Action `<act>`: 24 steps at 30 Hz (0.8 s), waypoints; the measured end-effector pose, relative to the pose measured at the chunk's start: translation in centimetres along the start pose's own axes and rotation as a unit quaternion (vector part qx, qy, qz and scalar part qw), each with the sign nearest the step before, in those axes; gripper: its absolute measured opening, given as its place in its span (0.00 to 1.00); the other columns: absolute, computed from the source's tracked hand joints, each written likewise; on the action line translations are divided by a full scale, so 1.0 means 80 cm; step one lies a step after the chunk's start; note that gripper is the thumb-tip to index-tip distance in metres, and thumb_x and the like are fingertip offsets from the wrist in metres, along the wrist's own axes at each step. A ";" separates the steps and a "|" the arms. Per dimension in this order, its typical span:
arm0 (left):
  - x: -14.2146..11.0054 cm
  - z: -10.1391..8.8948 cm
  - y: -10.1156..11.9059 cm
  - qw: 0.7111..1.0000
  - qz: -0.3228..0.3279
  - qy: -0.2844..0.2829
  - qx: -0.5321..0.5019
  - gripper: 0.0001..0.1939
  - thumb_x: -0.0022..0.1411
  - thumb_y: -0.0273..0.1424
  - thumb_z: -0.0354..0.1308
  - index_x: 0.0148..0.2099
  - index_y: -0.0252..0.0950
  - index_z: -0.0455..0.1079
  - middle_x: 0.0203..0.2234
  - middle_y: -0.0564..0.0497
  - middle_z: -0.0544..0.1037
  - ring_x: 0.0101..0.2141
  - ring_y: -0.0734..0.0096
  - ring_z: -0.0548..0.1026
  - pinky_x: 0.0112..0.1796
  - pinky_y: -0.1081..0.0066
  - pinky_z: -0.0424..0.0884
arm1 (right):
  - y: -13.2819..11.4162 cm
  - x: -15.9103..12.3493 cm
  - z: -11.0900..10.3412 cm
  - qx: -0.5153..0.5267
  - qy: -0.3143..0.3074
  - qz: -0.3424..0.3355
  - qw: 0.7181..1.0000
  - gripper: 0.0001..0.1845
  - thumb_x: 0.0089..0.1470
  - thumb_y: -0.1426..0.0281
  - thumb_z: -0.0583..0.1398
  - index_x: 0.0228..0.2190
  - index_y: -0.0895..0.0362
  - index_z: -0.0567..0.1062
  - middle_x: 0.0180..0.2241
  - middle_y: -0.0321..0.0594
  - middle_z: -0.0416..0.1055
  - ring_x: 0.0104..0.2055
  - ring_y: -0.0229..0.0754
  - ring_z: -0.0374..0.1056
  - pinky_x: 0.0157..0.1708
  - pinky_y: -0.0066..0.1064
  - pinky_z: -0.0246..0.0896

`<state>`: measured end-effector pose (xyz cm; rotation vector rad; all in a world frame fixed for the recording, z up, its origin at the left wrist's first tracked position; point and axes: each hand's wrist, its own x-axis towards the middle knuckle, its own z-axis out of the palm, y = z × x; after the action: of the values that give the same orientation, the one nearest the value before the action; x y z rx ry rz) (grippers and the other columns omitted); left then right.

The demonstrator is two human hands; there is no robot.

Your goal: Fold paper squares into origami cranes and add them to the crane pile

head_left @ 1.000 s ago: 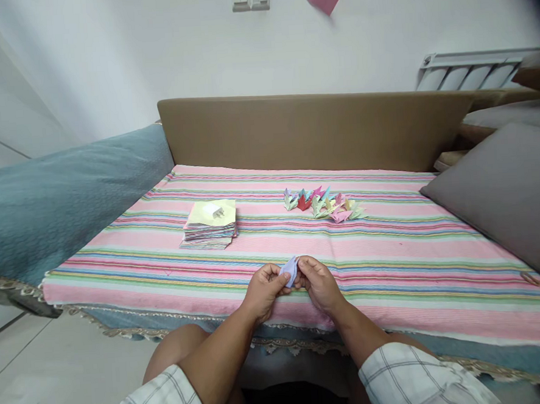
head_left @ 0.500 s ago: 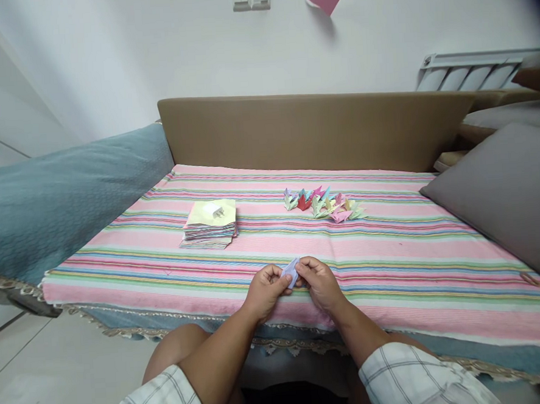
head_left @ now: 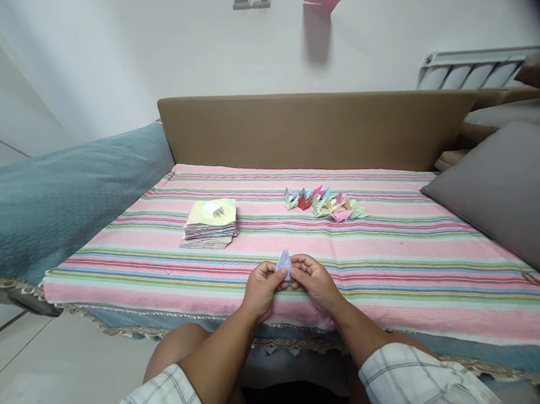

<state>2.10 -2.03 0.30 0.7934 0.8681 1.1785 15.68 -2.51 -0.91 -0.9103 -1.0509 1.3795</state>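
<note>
A small folded piece of lavender paper (head_left: 283, 262) stands between my two hands, its pointed end facing away from me. My left hand (head_left: 262, 289) pinches its left side with thumb and fingers. On the other side my right hand (head_left: 315, 279) grips the lower right edge, thumb in front. The lower part of the paper is partly covered by my thumbs. Beyond my hands, several folded paper cranes (head_left: 320, 205) in many colours lie in a cluster. To the left sits a stack of square paper sheets (head_left: 209, 232) with a white plug adapter (head_left: 213, 210) on top.
A striped cloth (head_left: 130, 247) covers the seat. Behind it rises a brown backrest (head_left: 311, 132). A blue-covered armrest (head_left: 77, 189) is at left, a grey cushion (head_left: 507, 193) at right. A pink note (head_left: 324, 0) hangs on the wall.
The lavender paper has been turned from a slant to upright, point away from me. Both hands still hold it, with shifted fingers. The pink note on the wall has curled upward.
</note>
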 end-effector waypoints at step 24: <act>0.000 0.004 0.001 0.994 -0.019 0.029 -0.107 0.19 0.31 0.30 0.73 0.23 0.31 0.66 0.19 0.56 0.75 0.25 0.79 0.74 0.32 0.77 0.72 | -0.001 -0.015 0.012 -0.362 0.123 -0.309 0.871 0.07 0.53 0.68 0.59 0.34 0.55 0.76 0.31 0.41 0.72 0.32 0.39 0.69 0.30 0.29 0.67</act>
<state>2.36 -2.02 0.55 0.5676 0.7856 1.2432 14.90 -3.79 -0.62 -1.1036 -1.5188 0.2999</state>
